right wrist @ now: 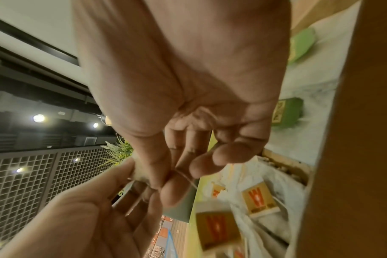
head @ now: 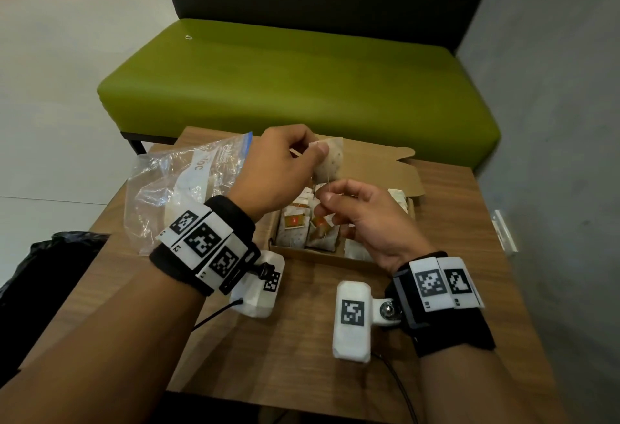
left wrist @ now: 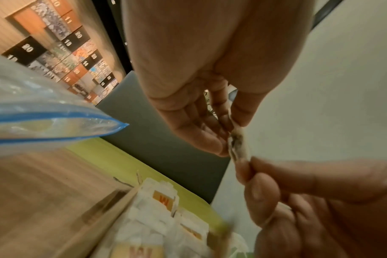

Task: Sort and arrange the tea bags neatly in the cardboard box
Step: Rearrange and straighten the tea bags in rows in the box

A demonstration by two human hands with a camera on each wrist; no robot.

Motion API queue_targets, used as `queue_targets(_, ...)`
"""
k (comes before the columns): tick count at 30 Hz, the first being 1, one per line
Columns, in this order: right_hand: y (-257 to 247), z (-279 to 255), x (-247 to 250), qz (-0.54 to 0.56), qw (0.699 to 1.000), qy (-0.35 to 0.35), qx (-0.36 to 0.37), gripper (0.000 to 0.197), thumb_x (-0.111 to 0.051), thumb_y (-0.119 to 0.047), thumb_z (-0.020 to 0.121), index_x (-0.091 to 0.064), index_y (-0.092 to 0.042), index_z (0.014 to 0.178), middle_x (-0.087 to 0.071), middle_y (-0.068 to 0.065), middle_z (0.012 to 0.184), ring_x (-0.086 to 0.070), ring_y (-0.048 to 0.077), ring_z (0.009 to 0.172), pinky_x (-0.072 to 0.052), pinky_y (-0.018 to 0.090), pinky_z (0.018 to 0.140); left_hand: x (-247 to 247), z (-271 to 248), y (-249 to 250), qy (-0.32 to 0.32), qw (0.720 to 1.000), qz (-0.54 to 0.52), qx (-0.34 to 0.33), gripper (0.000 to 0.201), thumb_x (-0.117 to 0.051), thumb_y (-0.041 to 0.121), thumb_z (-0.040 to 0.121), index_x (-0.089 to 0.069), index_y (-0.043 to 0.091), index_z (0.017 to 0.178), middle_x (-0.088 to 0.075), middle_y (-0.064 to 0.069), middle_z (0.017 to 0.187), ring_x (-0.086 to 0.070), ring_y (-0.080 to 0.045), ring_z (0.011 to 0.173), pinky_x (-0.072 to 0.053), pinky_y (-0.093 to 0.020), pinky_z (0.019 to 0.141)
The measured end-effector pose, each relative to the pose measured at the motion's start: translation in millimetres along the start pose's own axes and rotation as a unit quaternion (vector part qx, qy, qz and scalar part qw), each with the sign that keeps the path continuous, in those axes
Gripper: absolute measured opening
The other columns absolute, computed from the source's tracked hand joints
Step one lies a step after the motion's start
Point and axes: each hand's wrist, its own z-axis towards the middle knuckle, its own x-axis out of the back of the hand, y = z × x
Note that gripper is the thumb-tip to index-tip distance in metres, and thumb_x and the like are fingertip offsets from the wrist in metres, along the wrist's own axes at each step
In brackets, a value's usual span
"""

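So over on the left there's a clear zip bag (head: 177,185) slumped on the tabletop (head: 295,339), looks like that's where the loose tea bags come from, so it makes sense it sits right next to the work. Moving in, the left hand (head: 275,172) is lifted over the cardboard box (head: 379,168) with thumb and fingers (head: 320,148) pinched on the top edge of one tea bag (head: 332,162), letting it dangle so the string hangs free. Just below it the right hand (head: 362,219) has its fingertips closed on that thin string (head: 327,185), other fingers loosely curled; my guess is they're untangling or winding it so the bag goes in tidy. Under both hands the box sits open, flap tipped back, with a bunch of tea bags in the box (head: 302,232) already lying in rough rows, orange tags up, and from the right wrist view a couple of green-tagged ones off to the far side, so sorting seems partway done. Tabletop is wood grain, small. Behind it is a green padded bench (head: 302,81) with a dark back, pale floor on the left, grey wall on the right.
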Motion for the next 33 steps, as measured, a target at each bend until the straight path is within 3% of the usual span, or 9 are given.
queue_targets(2,-2,0,-3,-0.017,1.000,0.000,0.016,0.015,-0.062,-0.019,0.099,-0.071,-0.020,0.086,-0.071,-0.003,0.073,-0.055,-0.002,0.057,-0.042,0.014,0.053,2,-2,2,-0.008,0.999,-0.047,0.007,0.021,-0.061,0.023,0.096,-0.067,0.007,0.084,-0.070,-0.013,0.084,-0.070,-0.029,0.078,-0.060,-0.050,0.069)
queue_targets(9,-3,1,-8,0.003,0.999,0.013,0.029,0.028,-0.055,-0.029,0.103,-0.069,-0.020,0.080,-0.070,-0.011,0.080,-0.061,0.000,0.069,-0.044,0.008,0.055,17,0,5,0.003,0.989,-0.151,-0.009,0.012,-0.060,0.015,0.097,-0.062,0.014,0.085,-0.064,-0.001,0.077,-0.062,-0.016,0.073,-0.055,-0.035,0.070)
queue_targets(12,-5,0,-8,0.008,0.999,0.011,0.051,0.027,-0.054,-0.028,0.103,-0.071,-0.022,0.082,-0.071,-0.018,0.083,-0.061,-0.011,0.072,-0.045,0.007,0.060,18,0,9,-0.044,0.974,-0.220,0.007,0.013,-0.050,0.014,0.102,-0.054,0.013,0.090,-0.068,-0.017,0.085,-0.063,-0.027,0.080,-0.053,-0.037,0.067)
queue_targets(14,-6,0,-8,0.012,0.997,0.004,0.071,0.026,-0.054,-0.024,0.103,-0.071,-0.020,0.085,-0.072,-0.018,0.084,-0.060,-0.012,0.072,-0.044,0.006,0.062,16,-2,10,-0.068,0.963,-0.260,0.020,0.012,-0.047,0.014,0.103,-0.051,0.013,0.092,-0.069,-0.019,0.089,-0.064,-0.031,0.083,-0.053,-0.039,0.068)
queue_targets(17,-7,-2,-10,-0.001,0.996,-0.004,0.092,0.027,-0.056,-0.027,0.101,-0.073,-0.020,0.082,-0.072,-0.017,0.085,-0.060,-0.010,0.073,-0.043,0.005,0.063,11,-1,6,-0.040,0.974,-0.221,-0.003,0.010,-0.053,0.015,0.101,-0.057,0.014,0.092,-0.064,-0.015,0.091,-0.059,-0.028,0.081,-0.052,-0.039,0.070)
queue_targets(20,-11,-4,-10,0.004,0.993,-0.013,0.120,0.029,-0.055,-0.024,0.101,-0.071,-0.016,0.078,-0.071,-0.018,0.079,-0.058,-0.017,0.073,-0.040,0.001,0.066,10,1,0,0.007,0.990,-0.142,-0.015,0.007,-0.064,0.016,0.095,-0.068,0.010,0.092,-0.071,-0.013,0.089,-0.065,-0.023,0.080,-0.057,-0.035,0.074)
queue_targets(25,-11,-5,-12,-0.004,0.988,-0.058,0.142,0.029,-0.058,-0.030,0.099,-0.074,-0.019,0.078,-0.073,-0.011,0.088,-0.063,-0.005,0.088,-0.048,0.016,0.078,14,1,-3,0.059,0.987,-0.152,0.009,0.005,-0.068,0.015,0.092,-0.071,0.013,0.089,-0.070,-0.002,0.078,-0.064,-0.010,0.069,-0.052,-0.022,0.062)
queue_targets(28,-9,-3,-17,-0.011,0.991,-0.063,0.117,0.032,-0.055,-0.024,0.102,-0.073,-0.019,0.076,-0.074,-0.013,0.085,-0.063,-0.010,0.084,-0.045,0.010,0.077,13,-1,0,0.055,0.983,-0.174,0.034,0.010,-0.065,0.019,0.094,-0.067,0.019,0.084,-0.061,0.005,0.072,-0.056,-0.007,0.066,-0.043,-0.016,0.053)
queue_targets(33,-4,0,-18,-0.004,0.997,-0.045,0.059,0.035,-0.054,-0.030,0.103,-0.071,-0.020,0.074,-0.074,-0.005,0.087,-0.066,0.006,0.080,-0.045,0.023,0.070,15,1,5,0.004,0.976,-0.215,0.041,0.017,-0.057,0.023,0.099,-0.060,0.020,0.082,-0.059,0.010,0.072,-0.052,-0.004,0.066,-0.043,-0.020,0.061)
